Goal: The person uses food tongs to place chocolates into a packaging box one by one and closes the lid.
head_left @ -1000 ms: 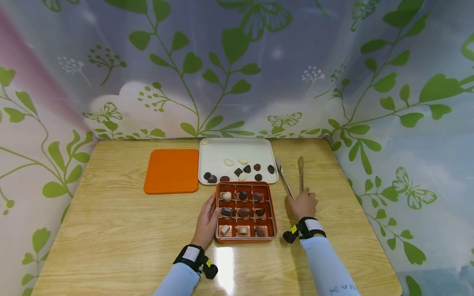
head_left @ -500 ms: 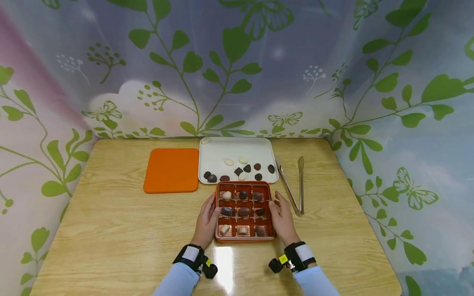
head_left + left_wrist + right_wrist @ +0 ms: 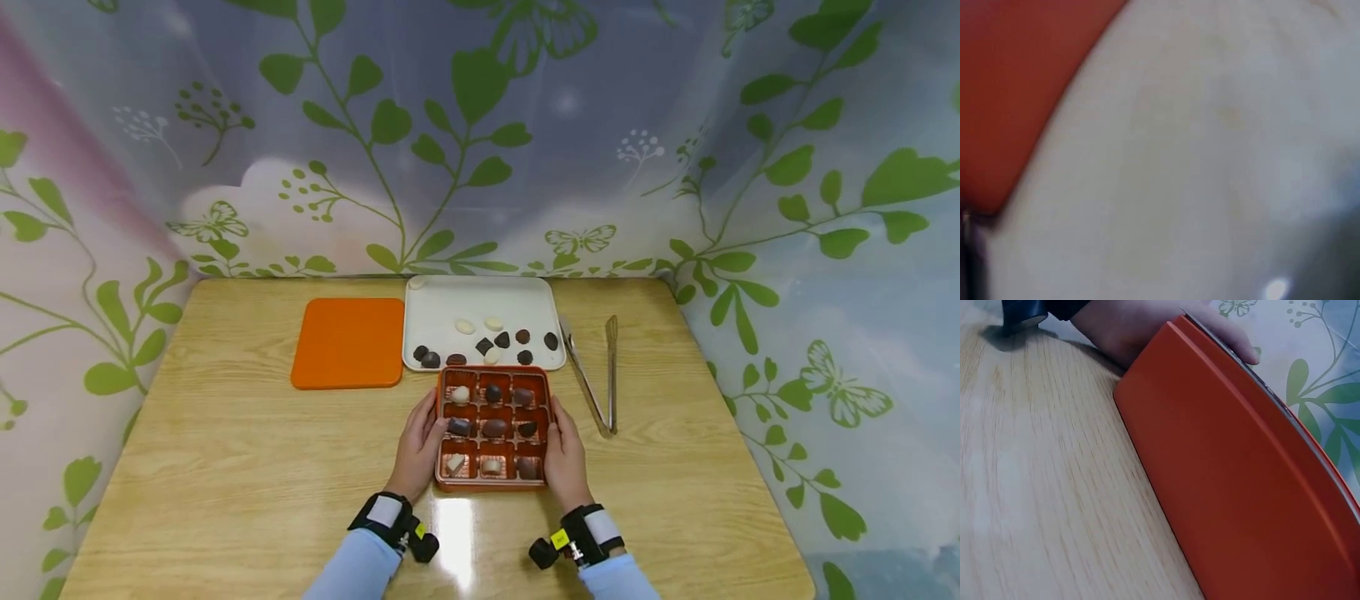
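A red-orange chocolate box with a divided insert lies on the table, a chocolate in each compartment, such as a white one and a brown oval one. My left hand grips its left side, the thumb at the rim. On the opposite side my right hand holds the wall, its thumb also along the edge. In the right wrist view the box's front wall stands on the wood, with the left hand behind its far corner. The blurred left wrist view shows just a red wall.
Behind the box is a white tray with several loose dark and white chocolates. A flat orange square lid lies left of the tray. Metal tongs lie spread to the right. Patterned fabric walls close off the back and sides.
My right hand has let go of the tongs, leaving them on the table, and moved left to the box's right side. The left hand has stayed on the box.
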Available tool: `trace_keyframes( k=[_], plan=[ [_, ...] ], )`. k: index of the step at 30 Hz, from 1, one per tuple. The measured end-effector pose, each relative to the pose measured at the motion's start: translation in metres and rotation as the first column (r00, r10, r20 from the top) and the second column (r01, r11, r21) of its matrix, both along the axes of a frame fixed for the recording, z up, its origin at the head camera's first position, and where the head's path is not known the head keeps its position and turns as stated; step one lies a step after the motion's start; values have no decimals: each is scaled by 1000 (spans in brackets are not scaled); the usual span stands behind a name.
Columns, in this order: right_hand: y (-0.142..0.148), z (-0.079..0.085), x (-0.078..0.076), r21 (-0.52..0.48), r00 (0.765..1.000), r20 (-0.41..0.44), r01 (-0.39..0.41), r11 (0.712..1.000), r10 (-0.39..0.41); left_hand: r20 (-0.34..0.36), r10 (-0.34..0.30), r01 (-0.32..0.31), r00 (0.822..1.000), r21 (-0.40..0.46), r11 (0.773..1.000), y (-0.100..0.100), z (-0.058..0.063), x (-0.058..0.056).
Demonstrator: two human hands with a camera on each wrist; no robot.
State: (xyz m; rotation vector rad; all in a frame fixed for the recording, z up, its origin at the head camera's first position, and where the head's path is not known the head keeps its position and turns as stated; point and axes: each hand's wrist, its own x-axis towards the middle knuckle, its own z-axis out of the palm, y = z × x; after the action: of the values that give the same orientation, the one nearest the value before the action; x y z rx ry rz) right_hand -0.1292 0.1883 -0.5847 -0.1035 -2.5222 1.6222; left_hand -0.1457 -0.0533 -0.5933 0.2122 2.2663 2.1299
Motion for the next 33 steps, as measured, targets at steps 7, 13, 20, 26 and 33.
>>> trace_keyframes(
  k=[7,13,20,26,33],
  plan=[
    [-1,3,1,-9,1000,-2,12,1000,-12,-95,260,-274,961,-182,944,-47,-19,-38],
    [-1,3,0,-8,1000,0,25,1000,-25,-171,655,-641,736,-487,594,-122,-4,-82],
    [-2,0,-2,-31,1000,11,14,999,-14,72,617,-351,784,-768,536,-156,6,-91],
    [-2,2,-2,-24,999,17,36,999,-36,194,591,-289,783,-727,622,-155,16,-95],
    [-2,4,1,-23,999,29,29,999,-29,278,620,-385,733,-583,716,-161,20,-98]
  ],
)
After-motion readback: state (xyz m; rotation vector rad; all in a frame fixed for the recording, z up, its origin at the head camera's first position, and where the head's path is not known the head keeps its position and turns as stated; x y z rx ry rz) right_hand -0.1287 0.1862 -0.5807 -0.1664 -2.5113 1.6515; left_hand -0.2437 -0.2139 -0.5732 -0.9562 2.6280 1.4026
